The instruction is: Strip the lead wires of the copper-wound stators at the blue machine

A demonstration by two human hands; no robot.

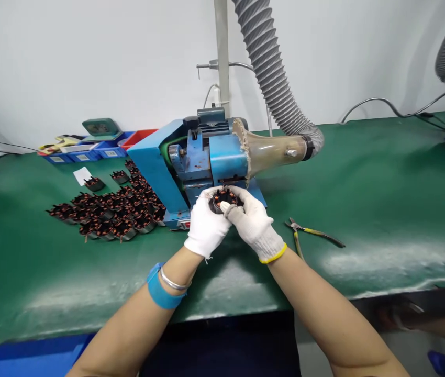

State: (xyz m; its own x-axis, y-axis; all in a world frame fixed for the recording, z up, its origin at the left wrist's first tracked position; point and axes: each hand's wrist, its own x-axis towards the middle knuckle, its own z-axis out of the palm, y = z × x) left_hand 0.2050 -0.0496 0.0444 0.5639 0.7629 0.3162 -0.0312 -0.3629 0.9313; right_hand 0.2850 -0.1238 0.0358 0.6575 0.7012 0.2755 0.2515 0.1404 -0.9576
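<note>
Coil ring [226, 196], round, black w/ copper windings, is sitting btwn white-gloved L hand [208, 224] & white-gloved, yellow-cuffed R hand [253, 219], both gripping it at the front of a blue metal machine [228, 157]; can't tell if it's touching. More black-and-copper coil rings [107, 214] are lying L of the machine, yellow-handled metal pliers [319, 235] R, on green-topped bench [383, 199]. Grey ribbed hose [273, 68] is rising behind.
</note>
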